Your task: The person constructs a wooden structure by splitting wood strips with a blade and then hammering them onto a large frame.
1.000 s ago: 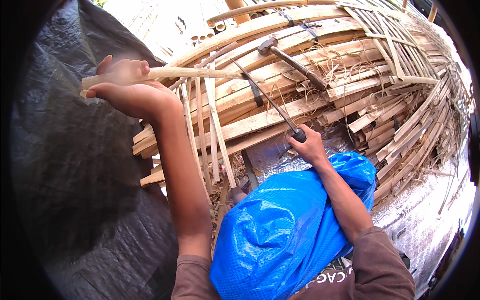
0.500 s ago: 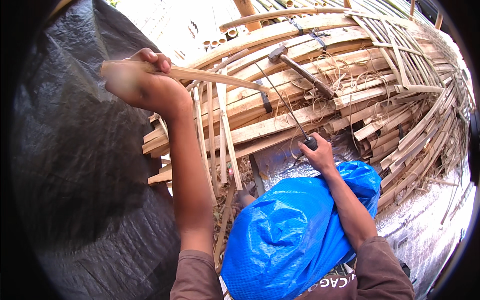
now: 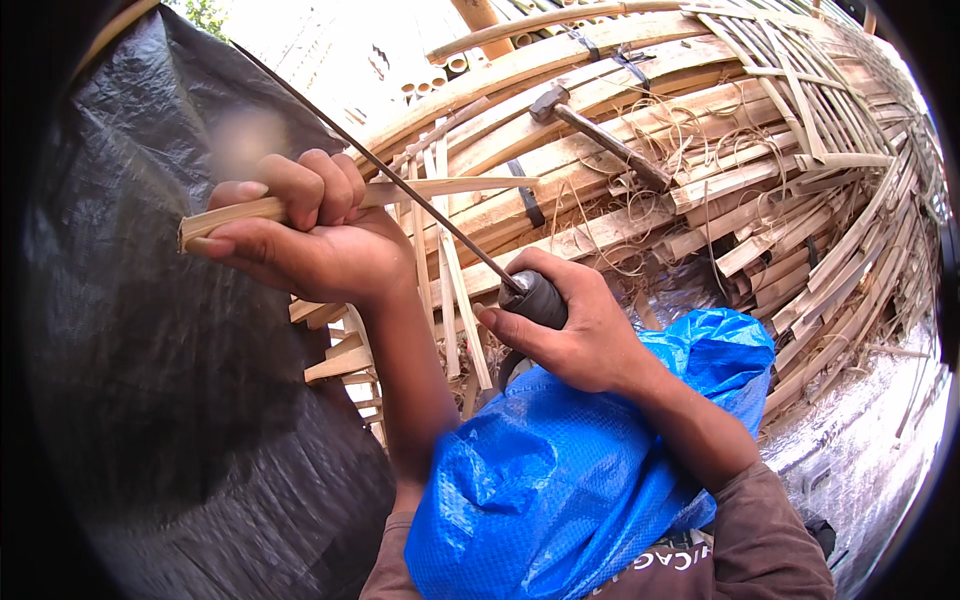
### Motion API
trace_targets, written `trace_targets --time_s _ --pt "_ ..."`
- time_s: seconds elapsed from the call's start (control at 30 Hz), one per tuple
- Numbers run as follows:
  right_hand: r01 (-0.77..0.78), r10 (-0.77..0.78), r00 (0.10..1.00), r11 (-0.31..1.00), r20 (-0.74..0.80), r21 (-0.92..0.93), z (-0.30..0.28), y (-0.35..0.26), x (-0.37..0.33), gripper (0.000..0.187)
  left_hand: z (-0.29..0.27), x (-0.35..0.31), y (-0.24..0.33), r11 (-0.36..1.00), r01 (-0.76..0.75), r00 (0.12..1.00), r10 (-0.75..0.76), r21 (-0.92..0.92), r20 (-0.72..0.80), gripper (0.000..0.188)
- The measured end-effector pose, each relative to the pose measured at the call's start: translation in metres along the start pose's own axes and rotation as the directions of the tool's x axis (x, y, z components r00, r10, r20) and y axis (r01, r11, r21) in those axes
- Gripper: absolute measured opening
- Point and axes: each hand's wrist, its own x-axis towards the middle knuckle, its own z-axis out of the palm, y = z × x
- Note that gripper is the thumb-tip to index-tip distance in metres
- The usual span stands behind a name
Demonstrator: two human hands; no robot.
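My left hand point(image 3: 340, 235) is raised at the left, its fingers wrapped round a split bamboo strip point(image 3: 460, 186). One cut end of the strip sticks out past the thumb, and the other tapers off to the right. In my right hand point(image 3: 590, 335) is the dark, wrapped handle of a long, thin-bladed knife point(image 3: 455, 232). The blade slants up to the left and passes across the strip in the picture; whether the two touch I cannot tell. Blue plastic sheeting point(image 3: 510, 490) covers my lap below the right hand.
Split bamboo lengths point(image 3: 590, 160), some bound with black bands, lie stacked ahead. A hammer point(image 3: 610, 145) rests on them among curled shavings. Black plastic sheeting point(image 3: 190, 400) hangs at the left. More thin strips point(image 3: 850, 250) and shiny silver sheeting point(image 3: 850, 440) are at the right.
My right hand has brought the knife up and to the left, so its blade now crosses the strip. My left hand has turned and come lower, still gripping the strip.
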Motion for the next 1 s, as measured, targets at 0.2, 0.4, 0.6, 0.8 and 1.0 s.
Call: trace_targets --time_s 0.2,0.4,0.6,0.8,1.0 --pt "-0.033 0.030 0.999 0.996 -0.038 -0.078 -0.009 0.004 -0.004 0.030 -0.005 -0.009 0.004 0.978 0.087 0.989 -0.062 -0.192 0.133 0.044" --pt "-0.106 0.093 0.988 0.989 -0.126 -0.105 -0.025 0.072 0.006 0.030 -0.003 -0.005 0.002 0.983 0.073 0.992 -0.054 -0.169 0.117 0.046" --pt "-0.112 0.089 0.987 0.978 -0.137 -0.174 -0.028 0.046 -0.002 0.025 -0.006 -0.005 0.001 0.990 0.068 0.993 -0.056 -0.123 0.101 0.045" --pt "-0.015 0.009 0.997 0.996 -0.081 -0.082 -0.019 0.037 -0.001 0.027 0.001 -0.014 0.007 0.994 0.067 0.994 -0.058 -0.091 0.096 0.045" --pt "-0.275 0.194 0.945 0.908 -0.265 -0.316 -0.050 0.120 0.009 0.030 -0.022 -0.004 0.001 0.978 0.026 0.994 -0.003 -0.205 0.108 0.049"
